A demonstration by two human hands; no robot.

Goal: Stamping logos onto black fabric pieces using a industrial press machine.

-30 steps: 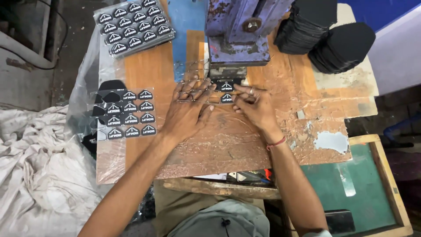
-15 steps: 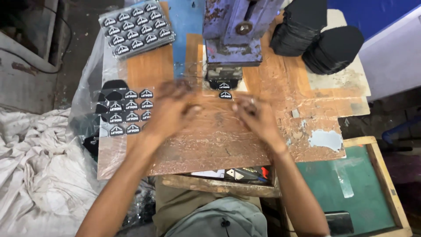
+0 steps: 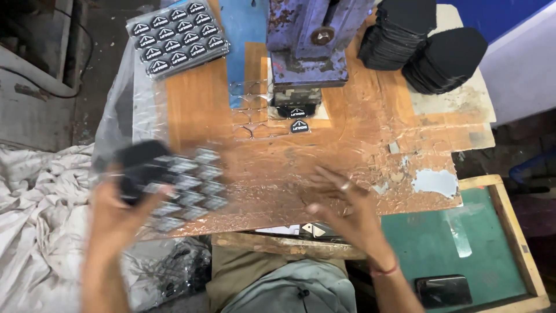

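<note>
Both hands have pulled back from the blue metal press (image 3: 313, 43) toward the near edge of the worn orange tabletop (image 3: 359, 133). The left hand (image 3: 119, 217) grips a blurred sheet of black shield-shaped patches (image 3: 179, 185) at the left edge. The right hand (image 3: 347, 208) hovers with fingers spread, holding nothing, over open board. One black patch (image 3: 299, 126) lies below the press.

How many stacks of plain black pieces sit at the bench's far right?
2: one black stack beside the blue press, another black stack right of it. Others may lie out of view.
</note>
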